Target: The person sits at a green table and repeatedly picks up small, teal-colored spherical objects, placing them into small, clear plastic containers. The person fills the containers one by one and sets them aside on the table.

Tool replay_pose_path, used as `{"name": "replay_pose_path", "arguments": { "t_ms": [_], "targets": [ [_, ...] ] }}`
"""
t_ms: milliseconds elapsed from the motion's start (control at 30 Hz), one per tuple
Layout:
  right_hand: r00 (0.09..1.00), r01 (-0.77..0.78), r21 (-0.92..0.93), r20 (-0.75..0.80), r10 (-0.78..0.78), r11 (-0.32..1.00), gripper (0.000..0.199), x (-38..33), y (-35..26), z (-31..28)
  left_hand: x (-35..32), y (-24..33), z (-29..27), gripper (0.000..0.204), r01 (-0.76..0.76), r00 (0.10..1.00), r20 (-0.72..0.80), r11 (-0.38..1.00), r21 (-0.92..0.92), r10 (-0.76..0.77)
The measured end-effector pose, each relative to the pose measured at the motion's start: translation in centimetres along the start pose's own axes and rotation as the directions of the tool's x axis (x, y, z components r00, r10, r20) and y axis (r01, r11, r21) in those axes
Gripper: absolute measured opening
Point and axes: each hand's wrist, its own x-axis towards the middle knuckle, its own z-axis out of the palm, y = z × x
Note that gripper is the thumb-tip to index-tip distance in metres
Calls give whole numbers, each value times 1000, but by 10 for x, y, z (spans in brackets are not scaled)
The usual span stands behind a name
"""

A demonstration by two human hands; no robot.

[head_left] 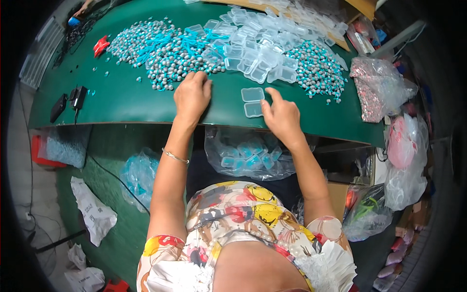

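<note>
My left hand (191, 99) is at the near edge of a heap of small grey-and-turquoise pieces (170, 65), back of the hand up. Its fingers are curled down, and what they hold, if anything, is hidden. On the green table before me lies a small clear plastic box (252, 102), its lid folded open flat. My right hand (283, 116) is at the box's right side, thumb at its edge, index finger stretched out apart from the thumb. Bright turquoise cords (182, 43) lie tangled over the heap.
Many clear boxes (260, 51) are piled beyond my hands. Another heap of pieces (318, 68) lies right of them. A red object (100, 45) and a black adapter (78, 97) are at left. Below the table edge, a plastic bag (219, 168) contains filled boxes.
</note>
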Motion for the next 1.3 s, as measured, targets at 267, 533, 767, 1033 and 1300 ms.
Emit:
{"name": "replay_pose_path", "arguments": {
  "t_ms": [267, 533, 767, 1033, 1300],
  "targets": [
    [957, -57, -281, -290, -28, 958, 18, 44, 99, -24, 2, -4, 6, 11, 13, 1000, -18, 1000, -17, -13],
    [966, 12, -515, -215, -143, 857, 18, 61, 92, -17, -3, -2, -1, 12, 8, 1000, -3, 999, -53, -8],
    [969, -34, -467, -233, -85, 884, 15, 63, 100, -16, -14, 16, 4, 16, 49, 999, 42, 911, -410, -35],
    [956, 33, -409, -254, -149, 912, 16, 39, 95, -22, -31, 46, 0, 15, 45, 991, 129, 839, -542, 30],
    [973, 103, -384, -153, -173, 918, 11, 36, 97, -28, -37, 64, -4, 15, 100, 970, 239, 838, -537, 37]
  ]
}}
